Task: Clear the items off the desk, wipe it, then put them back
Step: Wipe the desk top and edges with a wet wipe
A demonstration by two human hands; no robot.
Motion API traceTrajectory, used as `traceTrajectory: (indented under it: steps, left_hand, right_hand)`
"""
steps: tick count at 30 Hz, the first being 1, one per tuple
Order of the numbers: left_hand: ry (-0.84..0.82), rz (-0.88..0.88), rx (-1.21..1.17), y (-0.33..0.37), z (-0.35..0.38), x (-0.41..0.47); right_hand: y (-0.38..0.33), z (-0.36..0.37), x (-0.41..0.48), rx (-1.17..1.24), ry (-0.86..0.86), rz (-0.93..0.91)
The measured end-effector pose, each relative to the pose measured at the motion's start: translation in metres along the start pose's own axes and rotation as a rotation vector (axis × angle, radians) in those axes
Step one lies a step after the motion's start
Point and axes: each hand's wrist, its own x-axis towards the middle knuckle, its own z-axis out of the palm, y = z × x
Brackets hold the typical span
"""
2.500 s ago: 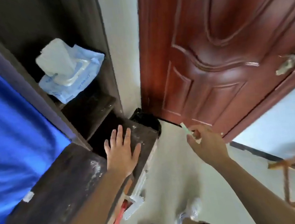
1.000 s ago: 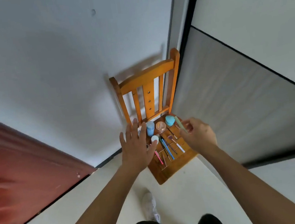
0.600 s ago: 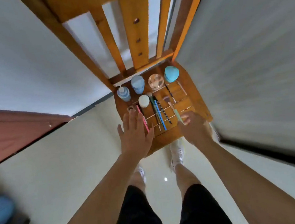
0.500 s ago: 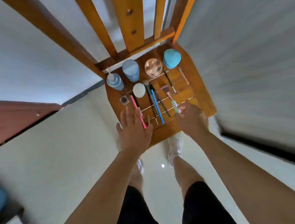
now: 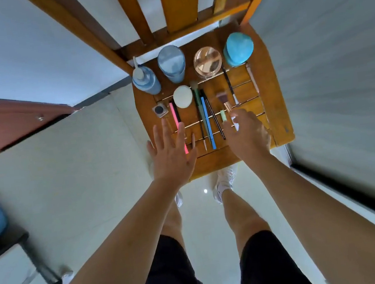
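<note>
On the chair seat [image 5: 273,112] the cleared items [image 5: 206,116] lie in rows, parked off the desk; I think the right hand [image 5: 248,134] pinches a green stick [image 5: 223,115] to add it, left hand [image 5: 172,158] fingers spread, empty.

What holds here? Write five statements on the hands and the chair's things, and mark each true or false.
1. The left hand is open, fingers spread. True.
2. The pump bottle lies on its side. False: it stands upright on the chair.
3. The right hand holds a green stick. True.
4. The blue pen lies on the floor. False: it lies on the chair seat, among the other pens and brushes.
5. The heart-shaped case is red. False: it is turquoise.
</note>
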Motion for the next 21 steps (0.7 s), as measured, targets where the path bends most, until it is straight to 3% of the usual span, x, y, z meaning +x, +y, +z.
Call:
traceTrajectory:
  steps: [8, 12, 15, 21]
  left_hand:
    - [0.372, -0.032, 0.003, -0.027, -0.217, -0.082]
    - [0.571, -0.126, -0.066, -0.06, -0.308, -0.159]
    - [0.791, -0.294, -0.102, -0.101, -0.359, -0.238]
    - [1.049, -0.621, 0.006, -0.197, -0.402, -0.407]
  right_hand:
    - [-0.115, -0.159, -0.064, 0.079, 0.286, -0.474]
    - [-0.188, -0.203, -0.109, 0.07, 0.227, -0.693]
    - [-0.255, -0.218, -0.157, 0.08, 0.187, -0.913]
    - [-0.379, -0.217, -0.29, 0.186, 0.142, -1.308]
